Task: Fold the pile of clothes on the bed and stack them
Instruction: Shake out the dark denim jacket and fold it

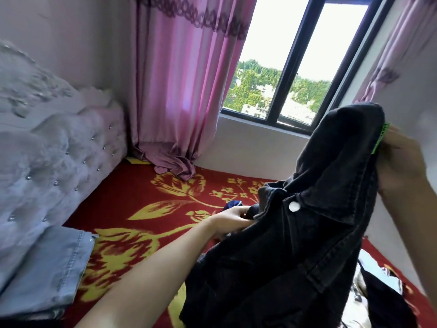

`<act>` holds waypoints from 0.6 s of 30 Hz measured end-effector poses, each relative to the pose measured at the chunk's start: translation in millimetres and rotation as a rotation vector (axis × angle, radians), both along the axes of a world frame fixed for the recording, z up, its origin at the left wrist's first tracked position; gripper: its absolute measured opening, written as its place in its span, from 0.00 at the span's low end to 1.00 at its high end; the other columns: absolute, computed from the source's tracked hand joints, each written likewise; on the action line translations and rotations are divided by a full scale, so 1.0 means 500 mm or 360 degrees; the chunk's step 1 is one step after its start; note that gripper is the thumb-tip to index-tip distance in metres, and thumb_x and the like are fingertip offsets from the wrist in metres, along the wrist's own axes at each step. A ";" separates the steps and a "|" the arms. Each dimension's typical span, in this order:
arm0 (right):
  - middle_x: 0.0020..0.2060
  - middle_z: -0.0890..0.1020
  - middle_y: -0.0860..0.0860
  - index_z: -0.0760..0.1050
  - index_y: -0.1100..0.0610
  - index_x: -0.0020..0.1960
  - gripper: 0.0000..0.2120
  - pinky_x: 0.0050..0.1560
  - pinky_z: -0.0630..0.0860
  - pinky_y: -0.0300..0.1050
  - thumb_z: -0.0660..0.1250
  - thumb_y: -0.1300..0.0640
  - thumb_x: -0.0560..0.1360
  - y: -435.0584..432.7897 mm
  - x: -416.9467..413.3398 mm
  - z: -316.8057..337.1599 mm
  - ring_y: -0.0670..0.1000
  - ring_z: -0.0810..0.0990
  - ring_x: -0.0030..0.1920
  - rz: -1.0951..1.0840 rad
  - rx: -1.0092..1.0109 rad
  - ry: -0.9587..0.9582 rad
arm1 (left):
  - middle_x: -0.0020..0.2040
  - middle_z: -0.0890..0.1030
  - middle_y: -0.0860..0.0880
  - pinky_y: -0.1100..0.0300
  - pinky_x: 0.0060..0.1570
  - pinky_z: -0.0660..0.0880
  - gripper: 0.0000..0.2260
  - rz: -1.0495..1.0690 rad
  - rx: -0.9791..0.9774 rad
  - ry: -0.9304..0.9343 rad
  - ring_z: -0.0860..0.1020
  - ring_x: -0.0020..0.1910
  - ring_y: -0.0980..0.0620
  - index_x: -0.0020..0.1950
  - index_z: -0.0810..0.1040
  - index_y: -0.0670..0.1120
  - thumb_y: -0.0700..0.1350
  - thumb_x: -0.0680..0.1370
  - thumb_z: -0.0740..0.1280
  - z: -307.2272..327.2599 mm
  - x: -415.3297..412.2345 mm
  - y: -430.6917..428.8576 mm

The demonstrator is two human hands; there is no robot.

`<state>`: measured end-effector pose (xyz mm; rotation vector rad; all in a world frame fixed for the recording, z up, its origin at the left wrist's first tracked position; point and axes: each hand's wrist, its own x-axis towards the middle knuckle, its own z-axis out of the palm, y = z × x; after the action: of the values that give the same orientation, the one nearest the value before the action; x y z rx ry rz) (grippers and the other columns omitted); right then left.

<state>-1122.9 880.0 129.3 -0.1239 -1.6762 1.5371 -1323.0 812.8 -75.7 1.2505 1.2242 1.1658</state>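
**Inspector:** Item under handling?

**Assistant:** One black denim jacket (307, 233), held clear of the bed (142, 209), over its near right part. Collar and a white button (294, 206) face the camera.

**Inspector:** Hands?

**Assistant:** The right hand (406, 166) is raised at the far right and grips the jacket's top edge beside a green tag (382, 138). The hand is blurred and its fingertips are hidden by the cloth. The left hand (233, 220) is lower, with its fingers curled on the jacket's front edge near the collar.

**Inspector:** Other garments?

**Assistant:** Folded light blue jeans (47, 263) lie at the bed's near left corner, against the tufted headboard (59, 150). Unfolded clothes (378, 292), white and dark, lie at the near right edge, under the jacket's hem. A small dark blue item (233, 204) shows just behind the left hand; type cannot be told.

**Inspector:** Surroundings?

**Assistant:** A red and yellow floral blanket covers the bed. A pink curtain (177, 91) trails onto its far edge, beside a window (283, 67).
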 end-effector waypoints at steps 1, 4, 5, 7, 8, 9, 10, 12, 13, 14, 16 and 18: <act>0.30 0.83 0.45 0.84 0.53 0.34 0.19 0.39 0.79 0.36 0.80 0.47 0.45 0.011 0.006 0.001 0.43 0.81 0.32 -0.0023 0.0012 -0.0003 | 0.47 0.81 0.51 0.58 0.50 0.76 0.12 0.0075 0.0083 -0.0079 0.79 0.45 0.54 0.60 0.76 0.46 0.38 0.77 0.66 -0.001 -0.011 -0.007; 0.33 0.83 0.46 0.84 0.54 0.38 0.23 0.41 0.79 0.37 0.81 0.46 0.45 0.057 0.034 -0.012 0.44 0.81 0.34 -0.0114 -0.0099 -0.0014 | 0.42 0.83 0.48 0.61 0.45 0.77 0.09 0.0387 0.0273 -0.0238 0.80 0.43 0.50 0.52 0.80 0.39 0.35 0.72 0.69 0.013 -0.076 -0.052; 0.34 0.83 0.47 0.83 0.54 0.40 0.25 0.40 0.80 0.38 0.81 0.47 0.45 0.071 0.043 -0.021 0.45 0.81 0.35 -0.0160 -0.0177 -0.0027 | 0.40 0.83 0.48 0.62 0.43 0.77 0.07 0.0493 0.0320 -0.0250 0.80 0.42 0.50 0.47 0.81 0.40 0.37 0.69 0.72 0.027 -0.097 -0.070; 0.35 0.83 0.49 0.83 0.55 0.41 0.24 0.38 0.80 0.40 0.80 0.50 0.47 0.092 0.048 -0.042 0.46 0.82 0.35 -0.0239 -0.0332 -0.0074 | 0.34 0.82 0.51 0.66 0.38 0.75 0.05 0.0665 0.0430 -0.0192 0.79 0.36 0.56 0.39 0.80 0.41 0.38 0.67 0.74 0.072 -0.125 -0.107; 0.34 0.83 0.49 0.83 0.55 0.40 0.21 0.36 0.80 0.40 0.78 0.51 0.49 0.096 0.045 -0.052 0.46 0.82 0.34 -0.0274 -0.0389 -0.0096 | 0.31 0.81 0.53 0.69 0.35 0.74 0.04 0.0763 0.0492 -0.0120 0.78 0.32 0.60 0.38 0.79 0.42 0.35 0.69 0.72 0.100 -0.129 -0.125; 0.33 0.83 0.50 0.83 0.55 0.39 0.17 0.34 0.80 0.40 0.77 0.52 0.50 0.097 0.040 -0.060 0.47 0.82 0.33 -0.0317 -0.0426 -0.0110 | 0.29 0.80 0.55 0.70 0.33 0.73 0.06 0.0884 0.0573 -0.0037 0.76 0.30 0.63 0.38 0.78 0.42 0.32 0.71 0.69 0.127 -0.132 -0.141; 0.32 0.83 0.50 0.82 0.55 0.37 0.16 0.32 0.79 0.39 0.77 0.53 0.50 0.097 0.032 -0.066 0.47 0.82 0.31 -0.0363 -0.0442 -0.0119 | 0.28 0.80 0.56 0.71 0.32 0.72 0.08 0.1019 0.0650 0.0027 0.76 0.28 0.64 0.38 0.78 0.44 0.31 0.72 0.68 0.153 -0.135 -0.157; 0.30 0.83 0.51 0.82 0.56 0.34 0.22 0.31 0.79 0.39 0.81 0.51 0.41 0.094 0.014 -0.073 0.47 0.82 0.30 -0.0394 -0.0416 -0.0126 | 0.27 0.80 0.57 0.71 0.32 0.74 0.11 0.1236 0.0801 0.0082 0.76 0.28 0.64 0.37 0.79 0.47 0.32 0.72 0.68 0.199 -0.146 -0.188; 0.29 0.83 0.51 0.81 0.56 0.33 0.27 0.31 0.79 0.38 0.82 0.49 0.37 0.093 0.005 -0.073 0.46 0.82 0.29 -0.0395 -0.0388 -0.0119 | 0.27 0.80 0.58 0.70 0.33 0.75 0.13 0.1329 0.0871 0.0114 0.76 0.28 0.64 0.35 0.80 0.50 0.33 0.72 0.68 0.216 -0.151 -0.201; 0.29 0.82 0.50 0.81 0.56 0.33 0.29 0.31 0.78 0.37 0.82 0.47 0.34 0.091 -0.003 -0.070 0.46 0.81 0.29 -0.0398 -0.0340 -0.0107 | 0.28 0.81 0.59 0.69 0.35 0.75 0.15 0.1413 0.0926 0.0162 0.77 0.29 0.64 0.33 0.81 0.52 0.33 0.72 0.69 0.233 -0.153 -0.213; 0.28 0.81 0.48 0.81 0.54 0.32 0.30 0.31 0.77 0.35 0.82 0.43 0.34 0.090 -0.020 -0.062 0.44 0.80 0.29 -0.0408 -0.0228 -0.0082 | 0.28 0.80 0.61 0.69 0.38 0.75 0.16 0.1561 0.1052 0.0216 0.77 0.30 0.65 0.32 0.82 0.54 0.34 0.72 0.69 0.257 -0.157 -0.230; 0.27 0.80 0.45 0.81 0.52 0.30 0.28 0.30 0.75 0.33 0.81 0.40 0.35 0.085 -0.034 -0.054 0.42 0.78 0.28 -0.0374 -0.0121 -0.0059 | 0.29 0.80 0.63 0.71 0.38 0.74 0.13 0.1672 0.1181 0.0265 0.77 0.31 0.66 0.37 0.80 0.53 0.34 0.72 0.69 0.273 -0.163 -0.245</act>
<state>-1139.8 922.4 102.3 -0.3782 -1.5707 1.4275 -1404.5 690.1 60.8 1.2168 1.7208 2.4827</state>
